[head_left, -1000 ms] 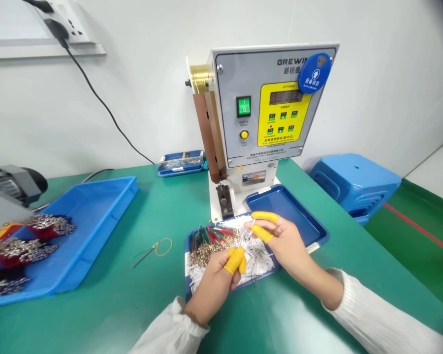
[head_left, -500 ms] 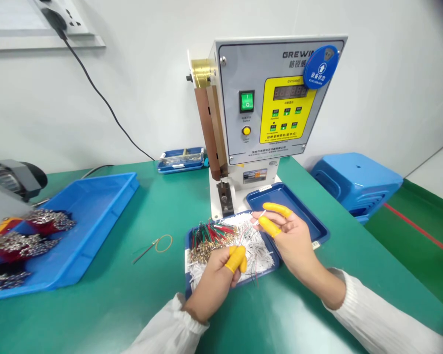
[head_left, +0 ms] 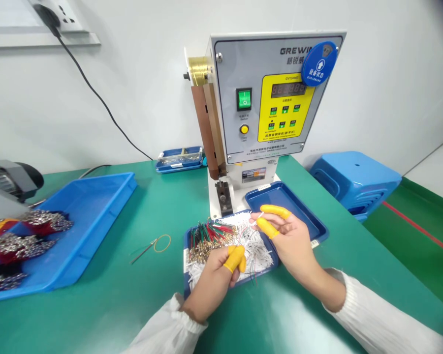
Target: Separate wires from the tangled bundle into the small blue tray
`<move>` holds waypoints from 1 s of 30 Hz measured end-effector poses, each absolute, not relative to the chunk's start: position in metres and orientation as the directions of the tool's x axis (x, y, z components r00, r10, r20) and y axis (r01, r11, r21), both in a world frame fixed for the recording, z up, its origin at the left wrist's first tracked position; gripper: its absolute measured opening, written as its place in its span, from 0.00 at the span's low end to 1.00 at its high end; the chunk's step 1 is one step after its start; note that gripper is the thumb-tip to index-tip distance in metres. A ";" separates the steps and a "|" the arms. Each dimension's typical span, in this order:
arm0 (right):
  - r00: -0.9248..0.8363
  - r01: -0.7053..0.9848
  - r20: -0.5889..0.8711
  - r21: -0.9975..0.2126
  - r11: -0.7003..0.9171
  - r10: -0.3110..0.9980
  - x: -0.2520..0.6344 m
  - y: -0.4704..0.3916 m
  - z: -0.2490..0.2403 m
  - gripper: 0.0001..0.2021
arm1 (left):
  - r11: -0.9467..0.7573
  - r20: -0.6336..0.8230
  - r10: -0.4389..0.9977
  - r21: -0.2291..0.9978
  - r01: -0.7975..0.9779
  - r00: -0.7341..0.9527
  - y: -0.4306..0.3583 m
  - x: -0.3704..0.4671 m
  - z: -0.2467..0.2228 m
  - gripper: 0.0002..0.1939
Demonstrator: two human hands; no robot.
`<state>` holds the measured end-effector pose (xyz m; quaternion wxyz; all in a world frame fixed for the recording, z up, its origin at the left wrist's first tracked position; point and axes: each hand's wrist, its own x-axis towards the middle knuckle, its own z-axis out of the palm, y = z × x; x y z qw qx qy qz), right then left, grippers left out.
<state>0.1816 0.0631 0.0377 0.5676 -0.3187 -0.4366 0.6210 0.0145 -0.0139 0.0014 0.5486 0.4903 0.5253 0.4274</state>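
My left hand (head_left: 221, 273), with yellow finger cots, is closed in a pinch over the front of a blue tray (head_left: 185, 282). Thin wires (head_left: 239, 238) show at its fingertips; how many it grips is hidden. Above the tray's right side, my right hand (head_left: 286, 233) pinches a small white tube (head_left: 260, 216) between thumb and index finger, both in yellow cots. Inside the tray lie a heap of white tubes (head_left: 260, 250) and a bundle of red, green and black wires (head_left: 212, 235) with gold-coloured ends.
Behind the tray stands a crimping machine (head_left: 239, 135) with its press head (head_left: 224, 196) low in front. A second blue tray (head_left: 291, 201) lies to its right. At left are a large blue bin (head_left: 96, 221) with wire bundles and a thin tool with a yellow loop (head_left: 162, 244).
My right thumb and fingers have come slightly closer together around the white tube. My left hand keeps its pinch in nearly the same place. The view has shifted slightly.
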 end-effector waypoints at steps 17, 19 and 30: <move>-0.322 -0.391 0.059 -0.917 -0.075 0.945 0.179 0.064 0.031 0.14 | 0.117 -0.131 0.980 0.988 0.101 0.150 -0.016 0.015 0.006 0.23; -0.414 -0.360 0.002 -0.919 -0.162 0.910 0.179 0.062 0.033 0.16 | 0.117 -0.132 0.979 0.988 0.101 0.156 -0.016 0.016 0.006 0.24; -0.579 -0.326 -0.106 -0.879 -0.349 0.808 0.180 0.058 0.033 0.21 | 0.152 -0.160 0.983 0.984 0.090 0.093 -0.013 0.017 0.008 0.22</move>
